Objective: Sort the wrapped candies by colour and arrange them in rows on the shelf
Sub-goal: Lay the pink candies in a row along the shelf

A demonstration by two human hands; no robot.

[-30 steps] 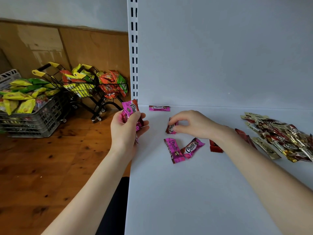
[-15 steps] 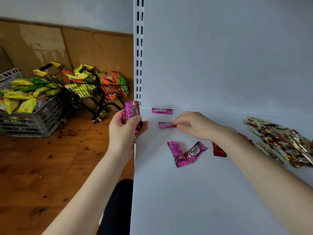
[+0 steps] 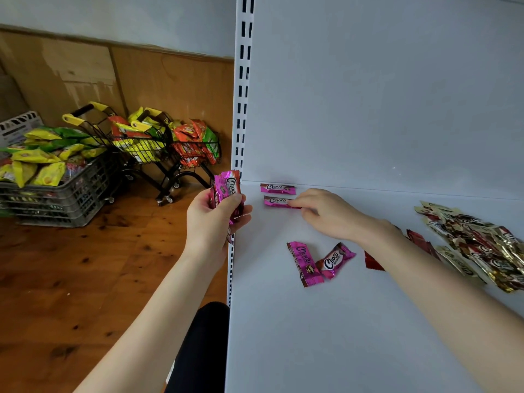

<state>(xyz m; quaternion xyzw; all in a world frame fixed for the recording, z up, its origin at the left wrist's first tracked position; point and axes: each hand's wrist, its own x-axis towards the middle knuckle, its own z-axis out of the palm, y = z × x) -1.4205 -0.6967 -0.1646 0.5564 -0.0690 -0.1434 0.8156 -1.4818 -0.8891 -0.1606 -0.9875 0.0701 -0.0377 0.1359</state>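
Note:
On the white shelf, one pink candy lies at the back left corner. Just in front of it lies a second pink candy; my right hand pinches its right end with the fingertips. My left hand grips a bunch of pink candies upright at the shelf's left edge. Two more pink candies lie loose in the middle. A red candy shows beside my right forearm. A pile of gold and red candies lies at the right.
The slotted white upright and the back panel bound the shelf. On the wooden floor at the left stand a grey crate of snack bags and two small shopping carts filled with packets.
My right hand carried a pink candy from the middle of the shelf to the back and set it down just in front of the first one. The left hand stayed in place.

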